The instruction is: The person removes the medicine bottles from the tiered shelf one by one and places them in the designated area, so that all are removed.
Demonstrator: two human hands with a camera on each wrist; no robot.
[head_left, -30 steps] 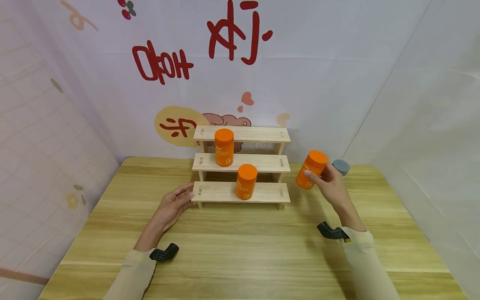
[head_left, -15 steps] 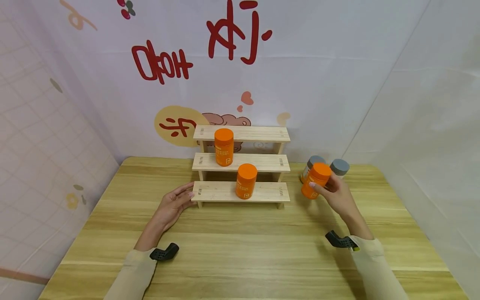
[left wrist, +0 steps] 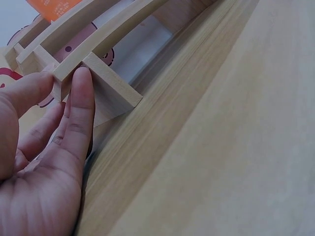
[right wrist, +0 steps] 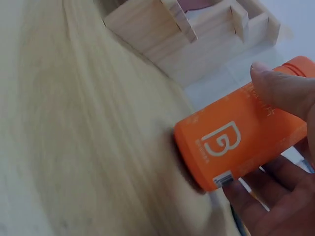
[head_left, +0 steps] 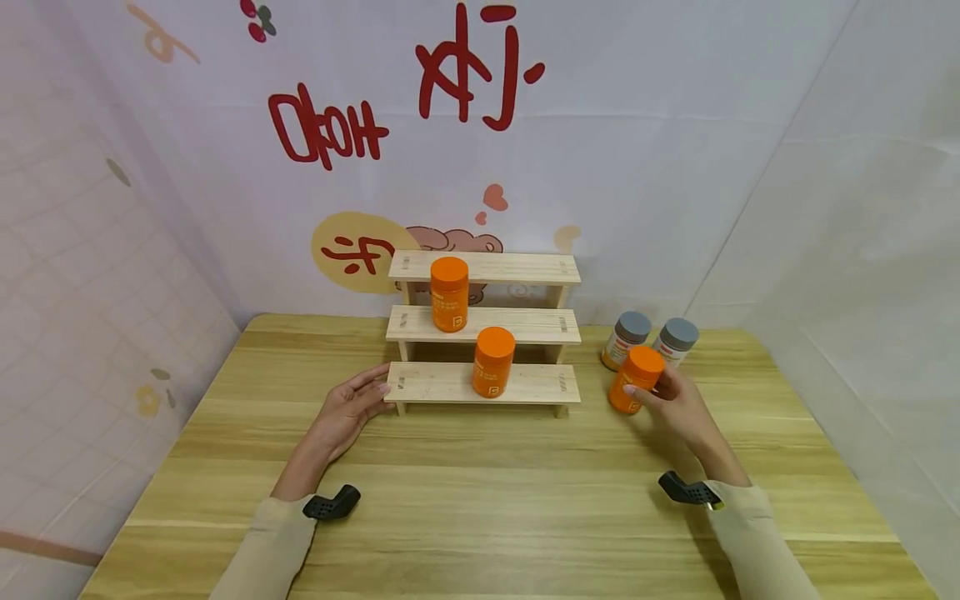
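Observation:
At the right of the head view, my right hand [head_left: 686,412] grips an orange pill bottle [head_left: 628,393] with an orange cap, thumb on the near side. The right wrist view shows this orange bottle [right wrist: 221,137] with its base close to the tabletop. My left hand [head_left: 347,417] pinches the left end of the lowest step of a three-step wooden display shelf [head_left: 423,382]. In the left wrist view the thumb is at the edge of the board [left wrist: 113,42] and a finger lies under it. One orange bottle [head_left: 449,296] stands on the middle step, another orange bottle [head_left: 493,364] on the lowest.
Behind the held bottle stand two grey-capped bottles, one grey-capped bottle [head_left: 627,340] nearer the shelf and a second grey-capped bottle [head_left: 677,337] to its right. A patterned white cloth [head_left: 637,167] rises behind the wooden table [head_left: 480,517].
My right hand has carried the orange bottle down and slightly right, toward the tabletop, uncovering the grey-capped bottles behind. The left hand has stayed at the shelf.

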